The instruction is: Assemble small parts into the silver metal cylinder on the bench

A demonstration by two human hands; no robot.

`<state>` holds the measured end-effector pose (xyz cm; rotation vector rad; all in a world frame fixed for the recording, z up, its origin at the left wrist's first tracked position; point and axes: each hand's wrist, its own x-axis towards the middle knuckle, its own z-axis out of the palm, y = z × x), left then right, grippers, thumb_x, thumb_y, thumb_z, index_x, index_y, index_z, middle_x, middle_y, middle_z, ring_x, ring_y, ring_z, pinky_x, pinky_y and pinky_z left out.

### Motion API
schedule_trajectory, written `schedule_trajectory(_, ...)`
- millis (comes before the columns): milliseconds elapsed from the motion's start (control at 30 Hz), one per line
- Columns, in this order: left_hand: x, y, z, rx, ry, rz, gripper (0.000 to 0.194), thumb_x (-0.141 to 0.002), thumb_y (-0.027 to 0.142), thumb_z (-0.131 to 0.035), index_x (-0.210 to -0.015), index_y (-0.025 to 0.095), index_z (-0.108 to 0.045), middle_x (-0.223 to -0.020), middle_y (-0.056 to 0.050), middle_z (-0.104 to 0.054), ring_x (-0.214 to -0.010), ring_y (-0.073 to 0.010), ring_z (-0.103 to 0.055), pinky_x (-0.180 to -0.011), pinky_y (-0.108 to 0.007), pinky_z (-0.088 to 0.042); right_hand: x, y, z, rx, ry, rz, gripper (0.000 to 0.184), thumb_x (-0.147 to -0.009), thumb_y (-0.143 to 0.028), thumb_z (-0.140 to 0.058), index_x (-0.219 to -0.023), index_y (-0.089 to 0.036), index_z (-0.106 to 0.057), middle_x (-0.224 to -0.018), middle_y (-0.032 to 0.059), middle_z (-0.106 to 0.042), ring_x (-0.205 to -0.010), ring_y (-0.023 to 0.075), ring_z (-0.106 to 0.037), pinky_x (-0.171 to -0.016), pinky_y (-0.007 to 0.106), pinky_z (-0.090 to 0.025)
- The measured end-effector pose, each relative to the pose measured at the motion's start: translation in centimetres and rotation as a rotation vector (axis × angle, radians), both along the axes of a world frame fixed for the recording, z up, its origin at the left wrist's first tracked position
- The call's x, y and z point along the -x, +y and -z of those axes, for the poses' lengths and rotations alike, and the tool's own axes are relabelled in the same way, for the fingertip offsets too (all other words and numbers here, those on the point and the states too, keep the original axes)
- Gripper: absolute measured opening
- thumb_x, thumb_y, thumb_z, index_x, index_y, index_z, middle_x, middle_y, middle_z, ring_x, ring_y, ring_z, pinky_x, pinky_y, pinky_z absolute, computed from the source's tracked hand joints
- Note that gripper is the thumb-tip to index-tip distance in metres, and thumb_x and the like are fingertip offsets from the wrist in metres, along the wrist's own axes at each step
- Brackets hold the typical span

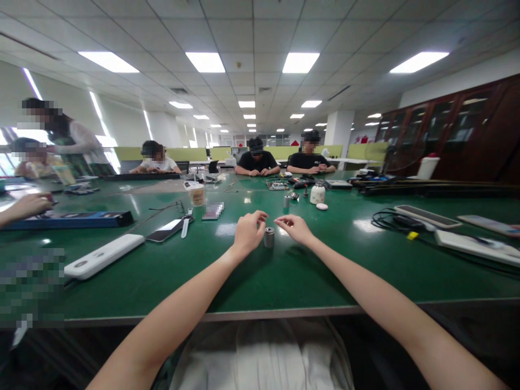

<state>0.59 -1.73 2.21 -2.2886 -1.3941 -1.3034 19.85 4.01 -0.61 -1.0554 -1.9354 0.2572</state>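
Observation:
A small silver metal cylinder (268, 239) stands upright on the green table (260, 281), with a darker round top. Just left of it is my left hand (247, 234), its fingers loosely curled and apart from the thumb, which lies close to the cylinder; I cannot tell whether they touch. To the cylinder's right, my right hand (296, 228) hovers with thumb and fingertips pinched together. Anything between those fingertips is too small to make out. Farther back stands a second metal cylinder (286, 202).
Beyond my hands are a white jar (317, 194), a pale pink lid (322, 206) and a drink cup (196, 194). A white power strip (104, 257) and a phone (164, 231) lie left; black cables (392, 221) lie right. Several people sit around the table.

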Motion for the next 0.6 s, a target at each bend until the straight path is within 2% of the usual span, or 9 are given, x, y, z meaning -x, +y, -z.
schedule_trajectory(100,0.0,0.0,0.0,0.008,0.007,-0.01,0.023,-0.083,0.011,-0.052,-0.099,0.021,-0.064,-0.091,-0.002,-0.074,-0.087,-0.0213,-0.065,-0.079,-0.032,-0.045,1.3,-0.8,-0.1,-0.021,-0.004,-0.086,0.029,-0.086,-0.04,-0.059,-0.093,-0.018,-0.076,-0.083,0.0057,-0.073,-0.065,0.0142,-0.056,-0.06,0.025,-0.041)
schedule_trajectory(400,0.0,0.0,0.1,0.026,0.007,-0.004,0.021,-0.082,0.013,-0.054,-0.099,0.021,-0.063,-0.09,-0.002,-0.074,-0.085,-0.0207,-0.066,-0.079,-0.032,-0.047,1.8,-1.7,-0.2,-0.108,-0.012,-0.087,0.027,-0.087,-0.04,-0.06,-0.093,-0.019,-0.076,-0.075,0.0037,-0.069,-0.062,0.013,-0.053,-0.058,0.024,-0.038)
schedule_trajectory(600,0.0,0.0,0.1,0.071,-0.006,0.004,0.022,-0.081,0.013,-0.054,-0.1,0.022,-0.064,-0.091,-0.002,-0.074,-0.084,-0.0204,-0.067,-0.078,-0.031,-0.048,2.3,-2.1,-0.2,-0.021,-0.082,-0.065,0.023,-0.087,-0.038,-0.061,-0.094,-0.022,-0.076,-0.078,0.0026,-0.07,-0.063,0.013,-0.054,-0.059,0.023,-0.037)
